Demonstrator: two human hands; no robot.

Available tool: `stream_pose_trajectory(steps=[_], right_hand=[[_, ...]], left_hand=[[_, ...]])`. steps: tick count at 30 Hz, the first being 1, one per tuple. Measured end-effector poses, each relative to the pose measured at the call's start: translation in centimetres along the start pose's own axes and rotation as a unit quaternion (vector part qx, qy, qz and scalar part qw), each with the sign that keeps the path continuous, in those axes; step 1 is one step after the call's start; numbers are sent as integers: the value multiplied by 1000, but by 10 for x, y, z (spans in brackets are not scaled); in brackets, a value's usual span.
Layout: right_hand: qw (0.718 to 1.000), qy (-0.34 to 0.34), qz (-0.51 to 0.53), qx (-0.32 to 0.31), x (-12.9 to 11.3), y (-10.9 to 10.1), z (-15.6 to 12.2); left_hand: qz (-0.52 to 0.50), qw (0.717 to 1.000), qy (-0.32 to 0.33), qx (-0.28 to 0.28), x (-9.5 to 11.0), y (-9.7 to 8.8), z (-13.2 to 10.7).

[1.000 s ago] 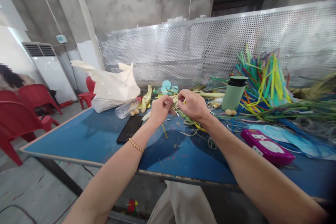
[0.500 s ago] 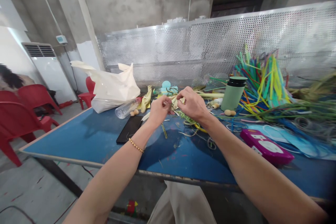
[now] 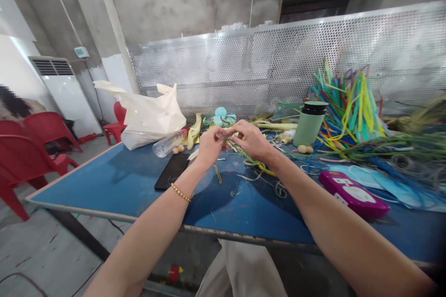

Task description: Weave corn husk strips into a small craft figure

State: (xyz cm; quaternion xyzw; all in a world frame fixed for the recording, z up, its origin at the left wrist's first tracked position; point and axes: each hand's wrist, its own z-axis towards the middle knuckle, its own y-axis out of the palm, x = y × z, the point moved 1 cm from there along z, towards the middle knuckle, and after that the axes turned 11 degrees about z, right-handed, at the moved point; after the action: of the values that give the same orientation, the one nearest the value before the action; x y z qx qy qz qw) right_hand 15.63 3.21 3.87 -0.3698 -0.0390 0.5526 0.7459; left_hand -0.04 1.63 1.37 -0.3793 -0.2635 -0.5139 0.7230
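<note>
My left hand (image 3: pixel 209 145) and my right hand (image 3: pixel 251 140) meet above the blue table (image 3: pixel 114 181), fingers pinched on a small woven piece of pale green leaf strips (image 3: pixel 230 138) held between them. A gold bead bracelet sits on my left wrist. Loose strip ends (image 3: pixel 251 162) trail from the piece down onto the table below my right hand. Most of the piece is hidden by my fingers.
A black phone (image 3: pixel 172 171) lies left of my hands, with a clear bottle (image 3: pixel 167 145) and a white plastic bag (image 3: pixel 149 116) behind it. A green tumbler (image 3: pixel 309 123), coloured strips (image 3: pixel 348 106) and a purple case (image 3: pixel 351 193) are on the right. Red chairs (image 3: pixel 31 148) stand at left.
My right hand has dropped slightly and its fingers have shifted along the strips; my left hand has stayed nearly in place.
</note>
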Motion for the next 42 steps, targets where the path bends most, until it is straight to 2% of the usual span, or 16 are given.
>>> stream_pose_trajectory(steps=[6, 16, 21, 27, 34, 38, 42], right_hand=[[1000, 29, 12, 6, 2, 0, 0], [998, 50, 39, 9, 6, 2, 0], [999, 17, 15, 38, 3, -1, 0], [994, -57, -82, 55, -4, -1, -1], [968, -53, -245, 29, -14, -3, -7], [967, -46, -247, 38, -16, -2, -6], [980, -24, -193, 35, -12, 3, -5]], left_hand=[[-12, 1000, 3, -1, 3, -1, -1], [-30, 998, 21, -49, 2, 0, -2], [-54, 998, -2, -23, -1, 1, -1], [-73, 997, -9, -1, -1, -2, 1], [-59, 997, -36, 31, 0, -2, 1], [-53, 997, -44, 47, 0, -3, 1], [-48, 996, -49, 60, 0, -4, 2]])
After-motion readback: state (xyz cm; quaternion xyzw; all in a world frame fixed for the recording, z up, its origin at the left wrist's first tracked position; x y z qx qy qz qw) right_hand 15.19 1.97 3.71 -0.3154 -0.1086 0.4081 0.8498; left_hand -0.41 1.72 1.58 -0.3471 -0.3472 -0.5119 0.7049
